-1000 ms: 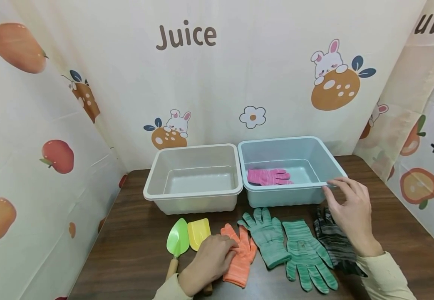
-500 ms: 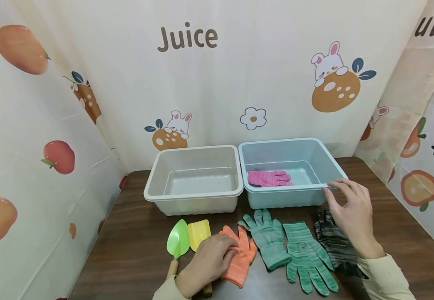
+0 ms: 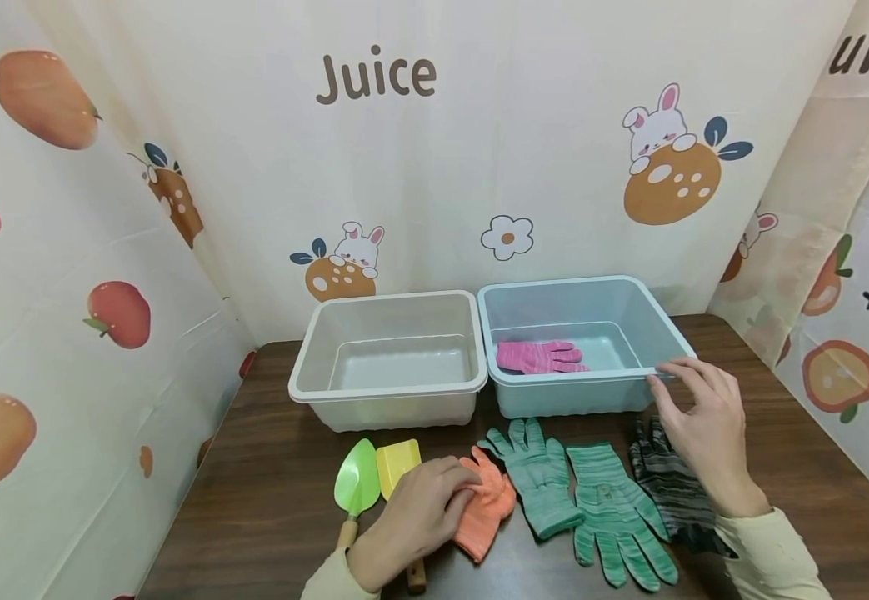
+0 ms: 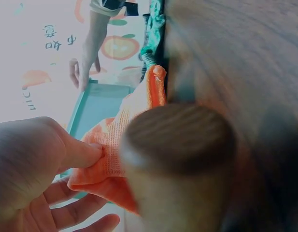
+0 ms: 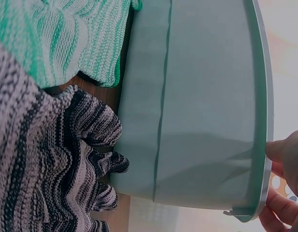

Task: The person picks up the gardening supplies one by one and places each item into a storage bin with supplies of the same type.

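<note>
My left hand pinches an orange knit glove between thumb and fingers. The left wrist view shows the thumb pressed on the bunched orange fabric. My right hand holds the front right corner of the light blue bin, its thumb outside the rim and its fingers over it. A pink glove lies inside that bin. Two green gloves lie on the table between my hands. Partly under my right forearm is a black-and-grey striped glove.
A beige bin stands left of the blue one. A green trowel and a yellow shovel with wooden handles lie by my left hand, which covers part of the shovel. Printed curtains surround the dark wooden table.
My left hand has taken hold of the orange glove, which is now bunched, with its cuff end shifted up slightly. The right hand stays at the blue bin's corner.
</note>
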The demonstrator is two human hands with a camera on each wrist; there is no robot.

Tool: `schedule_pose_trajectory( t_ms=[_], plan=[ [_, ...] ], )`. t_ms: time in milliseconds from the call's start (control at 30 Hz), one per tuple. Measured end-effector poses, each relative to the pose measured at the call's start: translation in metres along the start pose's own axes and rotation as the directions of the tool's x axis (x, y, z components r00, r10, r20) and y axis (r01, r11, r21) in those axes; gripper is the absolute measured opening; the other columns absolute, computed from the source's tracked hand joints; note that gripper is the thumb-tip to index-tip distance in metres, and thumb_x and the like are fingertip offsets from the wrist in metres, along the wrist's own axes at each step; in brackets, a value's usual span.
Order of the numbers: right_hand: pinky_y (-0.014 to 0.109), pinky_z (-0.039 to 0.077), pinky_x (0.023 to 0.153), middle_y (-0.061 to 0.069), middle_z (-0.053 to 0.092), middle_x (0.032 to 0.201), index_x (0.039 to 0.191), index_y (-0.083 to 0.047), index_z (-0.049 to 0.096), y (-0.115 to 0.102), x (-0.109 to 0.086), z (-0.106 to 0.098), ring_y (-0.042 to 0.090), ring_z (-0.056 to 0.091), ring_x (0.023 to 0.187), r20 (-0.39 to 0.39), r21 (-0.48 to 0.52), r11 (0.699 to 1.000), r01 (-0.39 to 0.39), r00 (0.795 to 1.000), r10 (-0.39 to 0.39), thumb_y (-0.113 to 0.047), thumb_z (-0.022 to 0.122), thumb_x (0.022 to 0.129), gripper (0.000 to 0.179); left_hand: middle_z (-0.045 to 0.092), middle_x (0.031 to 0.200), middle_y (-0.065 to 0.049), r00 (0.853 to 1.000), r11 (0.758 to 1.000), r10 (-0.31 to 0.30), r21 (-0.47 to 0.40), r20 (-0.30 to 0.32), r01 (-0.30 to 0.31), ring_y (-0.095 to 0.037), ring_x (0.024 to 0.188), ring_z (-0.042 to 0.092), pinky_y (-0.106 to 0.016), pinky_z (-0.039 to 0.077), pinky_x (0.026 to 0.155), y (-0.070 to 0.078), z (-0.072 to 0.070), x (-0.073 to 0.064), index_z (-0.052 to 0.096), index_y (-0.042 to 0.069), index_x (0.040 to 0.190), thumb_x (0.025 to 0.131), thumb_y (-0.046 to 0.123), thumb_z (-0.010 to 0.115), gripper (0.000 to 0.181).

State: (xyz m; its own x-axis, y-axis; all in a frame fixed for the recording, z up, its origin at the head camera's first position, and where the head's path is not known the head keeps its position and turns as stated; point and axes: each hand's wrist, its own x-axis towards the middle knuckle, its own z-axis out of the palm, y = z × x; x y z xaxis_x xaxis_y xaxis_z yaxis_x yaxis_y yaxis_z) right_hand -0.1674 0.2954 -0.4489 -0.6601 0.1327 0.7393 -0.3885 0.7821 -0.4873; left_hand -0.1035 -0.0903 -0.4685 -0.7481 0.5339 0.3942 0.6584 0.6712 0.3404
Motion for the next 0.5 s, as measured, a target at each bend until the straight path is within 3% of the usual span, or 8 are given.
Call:
schedule_pose_trajectory(
  t_ms=[500],
  plan=[
    [0.063, 0.037, 0.097, 0.026, 0.069, 0.115, 0.108, 0.003, 0.078, 0.0010, 0.0001, 0.0005, 0.050, 0.054, 0.116, -0.005, 0.004, 1.000, 0.003, 1.000, -0.003, 0.003, 0.085, 0.084, 0.025, 0.072, 0.089, 0.010, 0.999, 0.999, -0.020, -0.033, -0.026, 0.019, -0.002, 0.077, 0.060, -0.015, 0.048, 0.067, 0.0015, -0.0096, 0.0045, 0.079, 0.020, 0.098, 0.100, 0.021, 0.075, 0.004]
  ],
)
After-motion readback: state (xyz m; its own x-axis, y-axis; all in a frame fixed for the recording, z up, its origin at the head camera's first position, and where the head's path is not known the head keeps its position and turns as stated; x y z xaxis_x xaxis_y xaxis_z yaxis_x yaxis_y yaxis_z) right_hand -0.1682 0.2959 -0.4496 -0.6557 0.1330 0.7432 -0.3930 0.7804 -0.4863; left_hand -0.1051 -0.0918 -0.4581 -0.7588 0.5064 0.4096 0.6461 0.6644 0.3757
